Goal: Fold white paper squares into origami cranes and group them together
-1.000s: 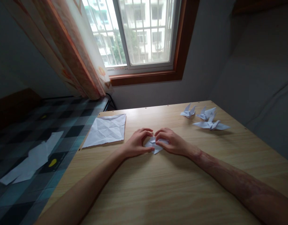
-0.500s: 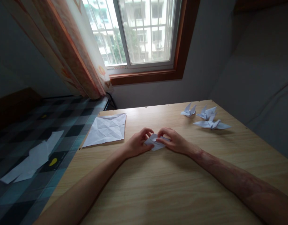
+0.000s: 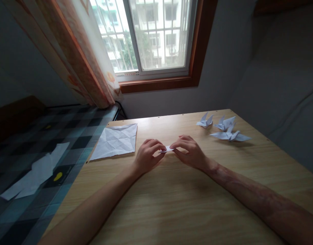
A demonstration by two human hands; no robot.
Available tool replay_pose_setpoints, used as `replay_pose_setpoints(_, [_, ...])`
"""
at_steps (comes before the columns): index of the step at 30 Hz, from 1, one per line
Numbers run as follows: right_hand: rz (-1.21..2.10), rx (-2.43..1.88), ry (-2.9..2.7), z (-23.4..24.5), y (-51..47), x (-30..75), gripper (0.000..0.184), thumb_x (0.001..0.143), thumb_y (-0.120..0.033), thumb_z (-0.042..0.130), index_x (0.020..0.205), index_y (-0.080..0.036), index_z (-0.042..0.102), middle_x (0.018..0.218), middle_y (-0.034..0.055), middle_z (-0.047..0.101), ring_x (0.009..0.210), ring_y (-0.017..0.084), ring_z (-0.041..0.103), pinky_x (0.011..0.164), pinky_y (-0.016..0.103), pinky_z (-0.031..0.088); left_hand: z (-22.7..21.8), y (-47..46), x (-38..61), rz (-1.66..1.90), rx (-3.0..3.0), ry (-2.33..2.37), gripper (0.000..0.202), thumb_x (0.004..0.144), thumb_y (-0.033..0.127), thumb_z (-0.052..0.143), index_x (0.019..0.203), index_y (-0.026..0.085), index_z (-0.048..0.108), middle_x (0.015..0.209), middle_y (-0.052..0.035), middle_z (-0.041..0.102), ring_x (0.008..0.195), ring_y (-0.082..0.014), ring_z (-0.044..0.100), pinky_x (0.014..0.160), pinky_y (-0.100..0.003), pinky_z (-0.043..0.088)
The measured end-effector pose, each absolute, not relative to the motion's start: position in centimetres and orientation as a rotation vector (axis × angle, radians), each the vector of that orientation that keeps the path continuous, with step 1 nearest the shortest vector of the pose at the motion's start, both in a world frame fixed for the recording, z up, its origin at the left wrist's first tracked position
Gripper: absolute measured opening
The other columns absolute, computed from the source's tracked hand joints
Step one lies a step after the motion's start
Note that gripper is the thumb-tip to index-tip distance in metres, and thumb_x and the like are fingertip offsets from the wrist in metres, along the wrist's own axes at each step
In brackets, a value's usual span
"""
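A small piece of folded white paper (image 3: 168, 149) is held between my two hands above the middle of the wooden table. My left hand (image 3: 149, 154) pinches its left end between thumb and fingers. At the other end, my right hand (image 3: 189, 150) grips it the same way, with the fingertips on its upper edge. The paper looks thin and narrow from this angle, and my fingers cover both of its ends.
Several creases cross a flat white paper sheet (image 3: 118, 139) at the table's left. Three folded paper cranes (image 3: 230, 136) stand at the back right of the table (image 3: 171, 204). More white paper pieces (image 3: 39, 173) lie on the checked bed (image 3: 8, 217). A window is beyond.
The folded paper has tilted from showing its broad face to a narrow strip. My hands have shifted slightly apart, with the fingers now at its two ends.
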State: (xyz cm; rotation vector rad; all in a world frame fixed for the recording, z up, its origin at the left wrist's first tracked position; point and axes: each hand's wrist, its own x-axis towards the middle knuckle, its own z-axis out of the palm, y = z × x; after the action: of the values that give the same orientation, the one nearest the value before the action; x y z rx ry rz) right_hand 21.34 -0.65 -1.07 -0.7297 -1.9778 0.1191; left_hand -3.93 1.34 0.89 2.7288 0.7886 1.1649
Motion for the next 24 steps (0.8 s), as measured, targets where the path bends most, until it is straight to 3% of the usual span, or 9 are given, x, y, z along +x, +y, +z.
replay_pose_setpoints(6, [0.072, -0.703, -2.186, -1.40, -0.50, 21.54, 0.017, 0.097, -0.009, 0.071, 0.099, -0.026, 0.074, 0.100, 0.0034, 0.082, 0.094, 0.023, 0.069, 0.095, 0.042, 0.055, 0.18, 1.69, -4.30, 0.866, 2.909, 0.859, 0.005, 0.102, 0.021, 0.065, 0.099, 0.022, 0.070, 0.101, -0.0051, 0.076, 0.095, -0.0230, 0.069, 0.092, -0.038, 0.051])
replay_pose_setpoints(10, [0.240, -0.763, -2.245, -1.86, -0.10, 21.67, 0.019, 0.092, -0.007, 0.071, 0.096, -0.026, 0.074, 0.100, 0.0045, 0.080, 0.091, 0.024, 0.069, 0.088, 0.039, 0.055, 0.20, 1.86, -4.46, 0.693, 2.815, 0.856, 0.020, 0.088, 0.012, 0.065, 0.104, 0.023, 0.070, 0.110, -0.0067, 0.075, 0.101, -0.0255, 0.069, 0.094, -0.039, 0.053])
replay_pose_setpoints(13, [0.308, -0.792, -2.284, -1.78, -0.12, 21.77, 0.012, 0.096, -0.016, 0.074, 0.097, -0.027, 0.076, 0.101, 0.0048, 0.080, 0.091, 0.025, 0.070, 0.090, 0.041, 0.055, 0.61, 1.67, -4.43, 0.647, 2.764, 0.797, 0.028, 0.080, 0.019, 0.074, 0.107, 0.025, 0.072, 0.116, -0.0074, 0.075, 0.104, -0.0275, 0.070, 0.100, -0.042, 0.053])
replay_pose_setpoints(15, [0.320, -0.790, -2.312, -1.56, -0.28, 21.81, 0.005, 0.099, -0.025, 0.076, 0.096, -0.028, 0.077, 0.102, 0.0057, 0.080, 0.091, 0.026, 0.070, 0.090, 0.043, 0.055, 0.71, 1.57, -4.39, 0.657, 2.738, 0.777, 0.023, 0.084, 0.029, 0.079, 0.105, 0.026, 0.074, 0.116, -0.0078, 0.076, 0.104, -0.0274, 0.071, 0.102, -0.043, 0.052])
replay_pose_setpoints(18, [0.340, -0.795, -2.318, -1.23, -0.49, 21.84, 0.011, 0.103, -0.032, 0.074, 0.094, -0.028, 0.079, 0.104, 0.0071, 0.080, 0.091, 0.026, 0.070, 0.091, 0.044, 0.055, 0.48, 1.70, -4.36, 0.678, 2.709, 0.775, 0.013, 0.097, 0.038, 0.074, 0.099, 0.026, 0.077, 0.107, -0.0072, 0.078, 0.097, -0.0242, 0.072, 0.098, -0.041, 0.053])
replay_pose_setpoints(24, [0.416, -0.821, -2.260, -1.42, -0.18, 21.87, 0.014, 0.106, -0.026, 0.068, 0.095, -0.025, 0.078, 0.099, 0.0078, 0.078, 0.092, 0.025, 0.070, 0.089, 0.041, 0.054, 0.46, 2.24, -4.25, 0.677, 2.580, 0.752, 0.022, 0.104, 0.037, 0.067, 0.092, 0.022, 0.078, 0.089, -0.0060, 0.076, 0.084, -0.0200, 0.069, 0.086, -0.036, 0.052])
